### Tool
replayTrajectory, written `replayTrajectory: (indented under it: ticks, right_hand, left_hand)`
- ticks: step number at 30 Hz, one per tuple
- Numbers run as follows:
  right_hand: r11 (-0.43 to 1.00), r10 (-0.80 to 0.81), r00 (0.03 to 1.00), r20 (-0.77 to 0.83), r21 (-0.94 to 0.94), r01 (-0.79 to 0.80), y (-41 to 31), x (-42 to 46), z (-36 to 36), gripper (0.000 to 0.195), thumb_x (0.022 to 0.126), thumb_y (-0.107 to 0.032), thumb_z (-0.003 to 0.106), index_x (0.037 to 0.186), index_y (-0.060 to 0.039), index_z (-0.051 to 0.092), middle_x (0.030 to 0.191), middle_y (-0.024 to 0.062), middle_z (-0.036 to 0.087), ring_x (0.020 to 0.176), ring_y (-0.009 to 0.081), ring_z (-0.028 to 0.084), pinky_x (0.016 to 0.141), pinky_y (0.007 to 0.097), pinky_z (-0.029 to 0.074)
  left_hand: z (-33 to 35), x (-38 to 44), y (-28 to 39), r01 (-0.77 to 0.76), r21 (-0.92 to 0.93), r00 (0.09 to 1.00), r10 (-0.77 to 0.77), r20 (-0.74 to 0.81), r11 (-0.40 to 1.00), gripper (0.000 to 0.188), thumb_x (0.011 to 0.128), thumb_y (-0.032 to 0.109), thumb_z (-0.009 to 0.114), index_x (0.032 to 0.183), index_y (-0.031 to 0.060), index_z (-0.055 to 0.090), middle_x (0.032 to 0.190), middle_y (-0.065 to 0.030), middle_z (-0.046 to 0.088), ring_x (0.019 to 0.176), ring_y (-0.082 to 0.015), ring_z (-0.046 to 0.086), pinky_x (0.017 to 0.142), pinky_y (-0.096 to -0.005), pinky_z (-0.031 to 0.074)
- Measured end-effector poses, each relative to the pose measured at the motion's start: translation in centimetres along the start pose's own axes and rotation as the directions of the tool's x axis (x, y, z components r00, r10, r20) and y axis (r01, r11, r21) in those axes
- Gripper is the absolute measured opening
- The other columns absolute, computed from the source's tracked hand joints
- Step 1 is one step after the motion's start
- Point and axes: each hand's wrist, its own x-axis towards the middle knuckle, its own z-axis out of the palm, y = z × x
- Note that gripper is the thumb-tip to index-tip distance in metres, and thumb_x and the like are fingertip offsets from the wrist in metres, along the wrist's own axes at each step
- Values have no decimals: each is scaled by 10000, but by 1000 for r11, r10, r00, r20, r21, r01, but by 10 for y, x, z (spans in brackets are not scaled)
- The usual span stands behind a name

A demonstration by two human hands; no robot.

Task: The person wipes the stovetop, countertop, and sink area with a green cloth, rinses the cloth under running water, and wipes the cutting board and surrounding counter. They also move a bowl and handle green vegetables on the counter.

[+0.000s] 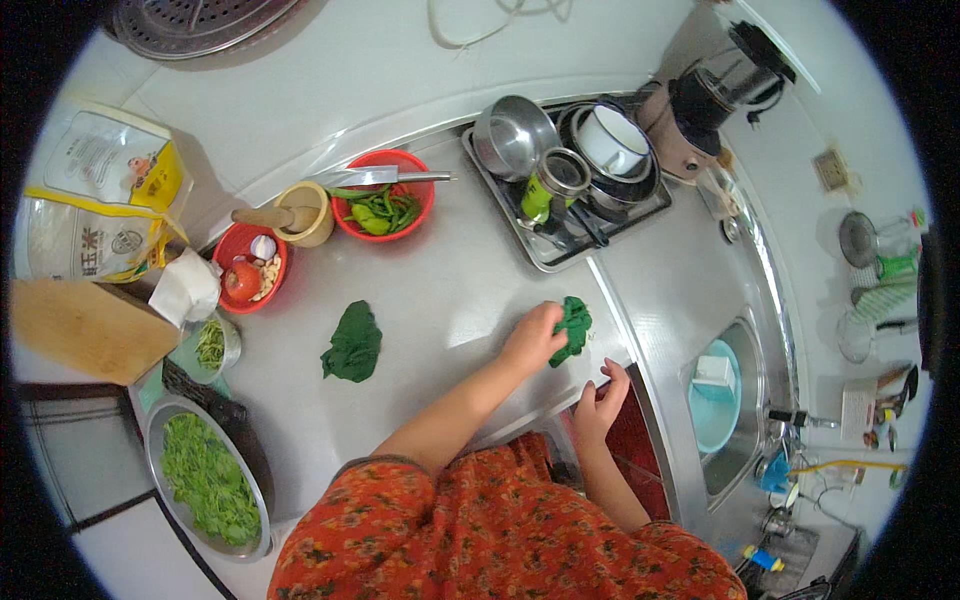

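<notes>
On the steel countertop (442, 300), my left hand (534, 339) has its fingers closed on the edge of a crumpled green cloth (576, 326). Small pale scraps lie beside that cloth. Lower and to the right, past the counter's front edge, my right hand (604, 401) holds nothing, its fingers apart. A second dark green cloth (354, 345) lies loosely spread on the counter to the left of my left hand.
Along the back stand a red basket of green peppers (382, 227) with a knife (375, 176) across it, a mortar (315, 232), and a metal tray (559, 259) of pots. A bowl of leafy greens (210, 480) sits left; the sink (709, 480) is right.
</notes>
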Motion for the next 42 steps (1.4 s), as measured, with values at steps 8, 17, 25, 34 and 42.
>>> replayTrajectory:
  ticks: [8, 17, 25, 34, 42]
  right_hand:
    - [995, 98, 995, -36, 29, -97, -3, -41, -8, 446, 787, 51, 533, 1228, -6, 509, 1226, 174, 474, 1124, 315, 489, 982, 400, 399]
    - [991, 112, 984, -138, -52, -120, 31, -99, -28, 504, 757, 106, 497, 1240, -37, 525, 1216, 121, 489, 1080, 245, 505, 939, 355, 400]
    - [926, 367, 903, -224, -9, -378, 55, -138, -75, 392, 821, 59, 499, 1203, -22, 535, 1140, 135, 484, 1022, 269, 504, 928, 380, 407]
    - [927, 373, 897, -239, 60, -369, 79, -141, -75, 385, 795, 99, 520, 1151, -37, 571, 1112, 121, 538, 967, 234, 550, 854, 351, 447]
    - [949, 313, 918, -242, 51, -310, 105, -129, -92, 381, 782, 111, 534, 1139, -17, 573, 1097, 132, 548, 965, 256, 565, 862, 338, 449]
  left_hand:
    - [-88, -100, -43, -50, -92, 770, -20, -637, 994, 389, 825, 10, 553, 1185, 0, 406, 1365, -266, 400, 1253, -398, 412, 1083, -481, 302]
    - [-113, -70, -64, 380, 668, 884, -39, -465, 640, 835, 760, 483, 713, 1417, 60, 418, 1453, -387, 245, 1392, -539, 140, 1132, -613, 134]
    - [-111, 9, -72, 74, 740, 978, 95, -184, 668, 891, 693, 509, 765, 1408, 91, 440, 1471, -344, 273, 1411, -492, 168, 1148, -566, 163]
    - [-62, 48, -42, -381, 590, 922, 242, 302, 712, 943, 558, 576, 817, 1330, 115, 536, 1454, -302, 312, 1385, -489, 221, 1145, -563, 190]
    - [6, 18, -11, -236, 682, 971, 183, 151, 692, 882, 667, 538, 773, 1359, 72, 488, 1431, -347, 302, 1369, -506, 228, 1138, -577, 182]
